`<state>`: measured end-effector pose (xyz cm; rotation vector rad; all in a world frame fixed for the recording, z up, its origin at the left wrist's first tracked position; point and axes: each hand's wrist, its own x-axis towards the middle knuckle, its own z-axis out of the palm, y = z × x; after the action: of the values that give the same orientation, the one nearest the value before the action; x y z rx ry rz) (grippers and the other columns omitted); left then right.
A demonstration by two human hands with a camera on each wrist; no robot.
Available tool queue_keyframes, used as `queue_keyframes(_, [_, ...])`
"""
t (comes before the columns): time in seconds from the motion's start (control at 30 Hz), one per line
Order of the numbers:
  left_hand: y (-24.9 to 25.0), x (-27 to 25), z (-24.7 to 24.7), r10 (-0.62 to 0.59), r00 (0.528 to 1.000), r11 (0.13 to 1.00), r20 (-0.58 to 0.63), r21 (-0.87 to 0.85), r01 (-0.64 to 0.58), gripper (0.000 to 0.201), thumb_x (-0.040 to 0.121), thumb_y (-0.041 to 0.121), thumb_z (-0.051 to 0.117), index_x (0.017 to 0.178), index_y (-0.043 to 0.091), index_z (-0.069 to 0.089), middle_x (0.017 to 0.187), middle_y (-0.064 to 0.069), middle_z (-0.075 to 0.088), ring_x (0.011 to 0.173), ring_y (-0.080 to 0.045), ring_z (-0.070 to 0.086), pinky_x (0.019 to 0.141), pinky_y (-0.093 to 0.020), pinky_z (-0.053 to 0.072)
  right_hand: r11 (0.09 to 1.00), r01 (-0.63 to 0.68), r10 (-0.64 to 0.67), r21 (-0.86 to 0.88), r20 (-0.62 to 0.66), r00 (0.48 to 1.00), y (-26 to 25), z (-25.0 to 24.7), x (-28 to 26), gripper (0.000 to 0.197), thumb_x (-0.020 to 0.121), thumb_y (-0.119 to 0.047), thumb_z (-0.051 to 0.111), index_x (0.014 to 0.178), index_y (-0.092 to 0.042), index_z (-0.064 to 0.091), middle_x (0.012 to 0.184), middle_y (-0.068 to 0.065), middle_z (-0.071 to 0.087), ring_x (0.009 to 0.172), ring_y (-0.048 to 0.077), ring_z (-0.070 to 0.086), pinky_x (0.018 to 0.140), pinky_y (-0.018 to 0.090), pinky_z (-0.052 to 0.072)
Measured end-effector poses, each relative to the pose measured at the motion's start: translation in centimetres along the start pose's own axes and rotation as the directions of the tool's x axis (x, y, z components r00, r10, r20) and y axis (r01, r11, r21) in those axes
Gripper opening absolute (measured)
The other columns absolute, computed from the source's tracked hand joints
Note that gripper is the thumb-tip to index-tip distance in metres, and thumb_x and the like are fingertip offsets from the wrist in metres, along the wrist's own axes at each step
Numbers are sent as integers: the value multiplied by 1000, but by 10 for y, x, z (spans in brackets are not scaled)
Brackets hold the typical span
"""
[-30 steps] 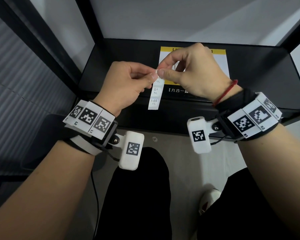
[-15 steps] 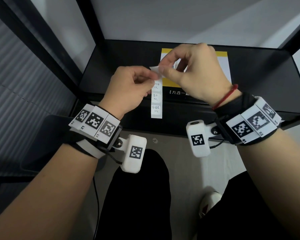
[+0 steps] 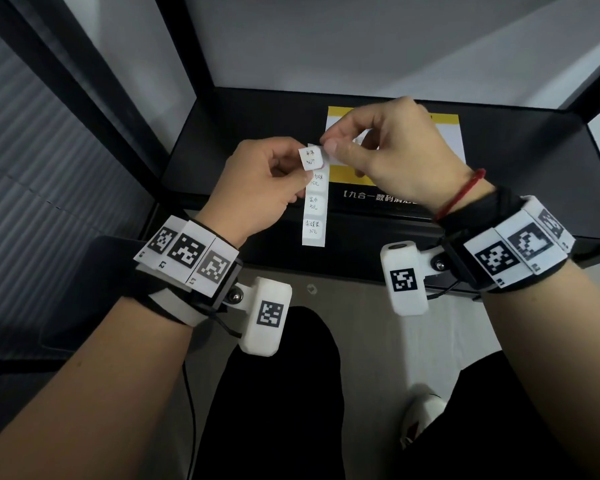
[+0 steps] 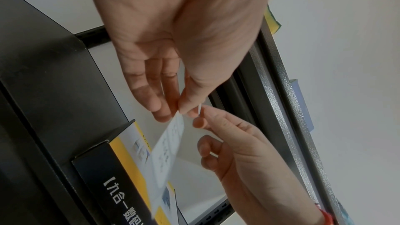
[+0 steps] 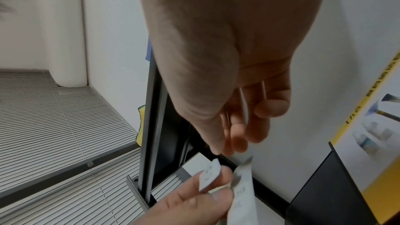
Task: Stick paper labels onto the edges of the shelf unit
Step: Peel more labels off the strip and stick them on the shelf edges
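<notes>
A white label strip (image 3: 314,209) with handwritten labels hangs in front of the black shelf (image 3: 257,133). My right hand (image 3: 328,147) pinches its top end between thumb and forefinger. My left hand (image 3: 305,168) pinches one paper label (image 3: 310,157), lifted off the strip's top and still close beside it. In the left wrist view my left hand (image 4: 184,109) meets the right hand (image 4: 238,143) above the strip (image 4: 168,146). The right wrist view shows the label (image 5: 210,174) in the left fingers (image 5: 194,199) next to the strip (image 5: 242,194).
A black, yellow and white box (image 3: 395,199) lies on the shelf behind my hands. Black uprights (image 3: 181,46) frame the shelf against a white wall. My knees (image 3: 281,393) are below the shelf's front edge (image 3: 361,258). Slatted blinds (image 5: 54,109) are at the left.
My left hand has peeled the top label away from the strip, drawing it leftward, while the right hand kept hold of the strip's top end. The strip hangs slightly lower.
</notes>
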<state>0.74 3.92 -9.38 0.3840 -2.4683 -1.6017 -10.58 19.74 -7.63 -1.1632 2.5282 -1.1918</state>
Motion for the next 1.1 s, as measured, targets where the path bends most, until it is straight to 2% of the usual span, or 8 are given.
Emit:
queue_keyframes(0.17, [3, -1, -9, 10, 1000, 1000, -7, 7, -10, 25, 94, 8, 68, 89, 32, 70, 89, 0, 77, 75, -11, 72, 65, -20, 55, 999, -2, 0, 53, 37, 999, -10, 2, 4, 9, 89, -30, 75, 81, -31, 73, 70, -15, 66, 52, -4, 57, 54, 4, 36])
queue_keyframes(0.33, [13, -2, -20, 17, 1000, 1000, -26, -1, -17, 27, 93, 7, 68, 86, 33, 70, 84, 4, 75, 71, -7, 70, 65, -20, 54, 999, 23, -24, 22, 47, 999, -31, -2, 11, 9, 86, -23, 74, 78, -28, 73, 78, -4, 73, 50, -3, 56, 54, 6, 37])
queue_keyframes(0.57, [29, -1, -42, 5, 993, 1000, -118, -23, -8, 16, 95, 14, 68, 104, 26, 75, 93, 1, 78, 75, -10, 69, 76, -29, 59, 998, 62, -63, -14, -82, 995, -71, -15, 17, 14, 84, -23, 71, 72, -30, 71, 51, -24, 60, 48, 1, 57, 60, 10, 41])
queue_keyframes(0.77, [51, -7, -76, -27, 976, 993, -214, -114, 2, 25, 95, 7, 64, 87, 27, 76, 98, 3, 78, 90, -11, 73, 84, -24, 58, 986, 162, -151, 37, -213, 965, -120, -23, 30, 13, 84, -29, 71, 78, -18, 74, 65, 5, 71, 57, 18, 64, 67, 31, 56])
queue_keyframes(0.87, [59, -11, -93, -28, 964, 991, -264, -134, -8, 16, 92, 12, 68, 86, 21, 80, 86, 3, 79, 81, -8, 75, 78, -22, 57, 982, 189, -178, 14, -261, 949, -138, -24, 42, 13, 85, -28, 70, 78, -19, 75, 63, 3, 72, 52, 10, 59, 67, 24, 52])
queue_keyframes(0.93, [61, -11, -102, -35, 957, 989, -287, -147, -8, 11, 89, 20, 72, 85, 17, 82, 83, -1, 81, 82, -13, 78, 88, -34, 61, 982, 190, -184, -6, -283, 941, -146, -24, 49, 13, 85, -28, 70, 77, -19, 75, 61, 1, 71, 49, 7, 59, 67, 20, 50])
queue_keyframes(1.03, [65, -8, -110, -16, 951, 991, -308, -134, -27, 22, 89, 38, 71, 76, 23, 82, 80, -1, 81, 80, -16, 78, 98, -50, 58, 985, 171, -170, -23, -302, 938, -151, -24, 57, 14, 86, -27, 70, 75, -19, 76, 57, -5, 70, 46, 1, 59, 63, 12, 45])
queue_keyframes(1.1, [69, -5, -114, 3, 945, 992, -328, -117, -43, 31, 91, 45, 69, 70, 25, 80, 71, 4, 79, 71, -9, 76, 97, -46, 58, 987, 156, -157, -30, -323, 933, -152, -25, 61, 16, 86, -29, 71, 76, -18, 76, 57, -6, 69, 44, 1, 58, 61, 12, 42])
